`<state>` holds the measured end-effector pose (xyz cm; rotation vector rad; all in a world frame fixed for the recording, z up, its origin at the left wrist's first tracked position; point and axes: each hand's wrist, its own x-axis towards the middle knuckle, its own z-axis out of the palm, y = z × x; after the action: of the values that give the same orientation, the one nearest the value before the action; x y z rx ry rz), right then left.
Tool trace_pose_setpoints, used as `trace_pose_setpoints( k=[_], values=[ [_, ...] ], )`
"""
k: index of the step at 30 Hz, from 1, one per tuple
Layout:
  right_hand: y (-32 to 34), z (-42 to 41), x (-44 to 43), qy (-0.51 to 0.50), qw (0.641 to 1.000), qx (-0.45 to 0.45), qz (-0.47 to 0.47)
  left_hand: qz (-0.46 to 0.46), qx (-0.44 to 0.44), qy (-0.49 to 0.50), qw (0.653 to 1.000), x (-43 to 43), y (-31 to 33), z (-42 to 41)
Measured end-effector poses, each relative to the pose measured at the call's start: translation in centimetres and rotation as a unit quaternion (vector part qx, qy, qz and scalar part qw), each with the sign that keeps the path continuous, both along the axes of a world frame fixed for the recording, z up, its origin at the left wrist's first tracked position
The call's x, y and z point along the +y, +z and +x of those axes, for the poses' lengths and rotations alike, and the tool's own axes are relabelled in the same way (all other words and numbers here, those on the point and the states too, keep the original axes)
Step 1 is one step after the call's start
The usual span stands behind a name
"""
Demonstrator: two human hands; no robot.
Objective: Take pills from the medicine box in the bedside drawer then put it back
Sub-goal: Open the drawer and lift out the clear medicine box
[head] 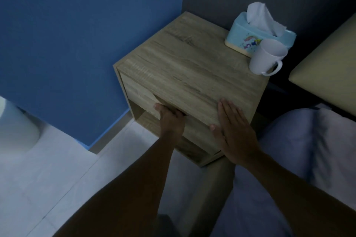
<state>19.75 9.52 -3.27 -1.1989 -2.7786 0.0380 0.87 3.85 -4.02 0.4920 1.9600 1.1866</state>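
Drawer (142, 94) of nightstand (192, 67): stiff wood, prob. light. Left hand (170, 121) grip is curled on its top-edge notch — best hold. Right hand (234, 132) is laid flat on the near surface, holding nothing — bracing.

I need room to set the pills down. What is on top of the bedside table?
On the bedside table, at the back right corner: a tissue box and a white mug in front of it. The right hand lies flat on the front edge. What the drawer holds is hidden.
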Motion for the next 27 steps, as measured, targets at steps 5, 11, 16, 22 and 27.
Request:
trace_pose_setpoints(
  k=[5, 11, 16, 22, 27],
  values=[
    [0.0, 0.0, 0.2, -0.002, 1.000, -0.010, -0.012, -0.018, -0.025, 0.009, 0.999, -0.6, 0.8, 0.2],
    [0.5, 0.0, 0.0, 0.005, 1.000, -0.012, -0.015, -0.027, -0.012, -0.011, 1.000, -4.6, 0.3, -0.8],
    [0.8, -0.1, -0.2, 0.004, 1.000, -0.017, -0.026, -0.050, 0.030, -0.010, 0.998, -7.8, 0.6, -0.9],
    [0.8, -0.1, 0.0, -0.003, 0.999, -0.037, -0.035, -0.032, -0.005, 0.011, 0.999, -11.3, 0.9, -1.1],
    [1.3, -0.3, -0.3, -0.009, 0.997, -0.044, -0.062, -0.030, -0.006, 0.017, 0.999, -13.9, 1.3, -1.2]
  ],
)
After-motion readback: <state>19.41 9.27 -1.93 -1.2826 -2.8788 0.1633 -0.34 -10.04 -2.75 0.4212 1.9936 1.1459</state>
